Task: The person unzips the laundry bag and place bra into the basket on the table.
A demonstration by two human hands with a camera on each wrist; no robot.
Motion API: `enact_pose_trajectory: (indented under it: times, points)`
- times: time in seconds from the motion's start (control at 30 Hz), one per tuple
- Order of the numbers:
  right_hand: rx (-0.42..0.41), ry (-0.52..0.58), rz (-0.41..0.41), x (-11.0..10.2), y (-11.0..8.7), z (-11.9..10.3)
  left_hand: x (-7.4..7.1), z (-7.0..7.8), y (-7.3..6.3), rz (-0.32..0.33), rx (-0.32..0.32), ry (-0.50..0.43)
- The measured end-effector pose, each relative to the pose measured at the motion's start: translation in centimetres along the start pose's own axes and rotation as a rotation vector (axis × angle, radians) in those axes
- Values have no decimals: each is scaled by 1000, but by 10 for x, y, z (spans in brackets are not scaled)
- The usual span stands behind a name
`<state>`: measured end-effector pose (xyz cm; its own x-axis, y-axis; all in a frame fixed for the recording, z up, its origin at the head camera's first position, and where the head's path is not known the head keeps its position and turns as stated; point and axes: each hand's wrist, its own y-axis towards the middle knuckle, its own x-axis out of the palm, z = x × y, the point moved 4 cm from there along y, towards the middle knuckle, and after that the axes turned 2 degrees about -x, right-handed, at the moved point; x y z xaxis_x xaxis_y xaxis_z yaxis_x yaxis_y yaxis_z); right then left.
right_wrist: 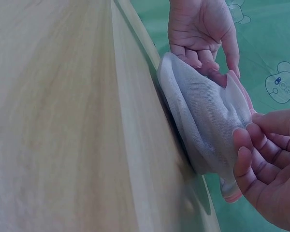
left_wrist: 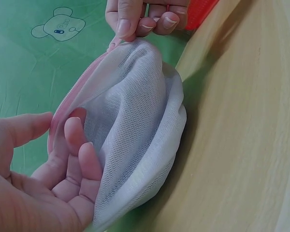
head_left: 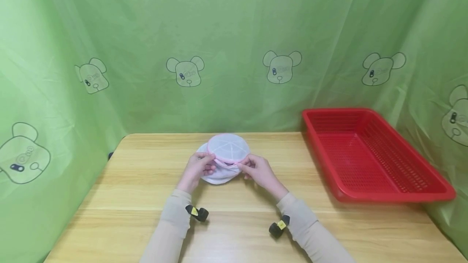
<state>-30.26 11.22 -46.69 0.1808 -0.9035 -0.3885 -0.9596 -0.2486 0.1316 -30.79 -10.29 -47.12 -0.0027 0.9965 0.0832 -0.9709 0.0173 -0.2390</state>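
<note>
No legible text or numbers.

Tabletop [head_left: 146,165]: pale yellow-brown with wood grain; streaks ran from side to side, and the far left corner was rounded. Right side: one red rectangular plastic basket [head_left: 360,167], open-topped, with a perforated base, stood upright on the surface. Far edge, near the middle: one round white mesh pouch [head_left: 228,147] with pink zip trim was apart from the basket; how fully its underside touched the wood was unclear.
</note>
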Motion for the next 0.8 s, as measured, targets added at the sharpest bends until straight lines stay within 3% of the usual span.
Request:
enact_pose_trajectory:
  times: [0.3, 0.8]
  points:
    - [-9, 0, -17, 1, -1, -1, 3, -5, 2, -61, 3, 39]
    - [-13, 26, -42, 5, -2, -4, 7, -7, 1, -104, -26, 98]
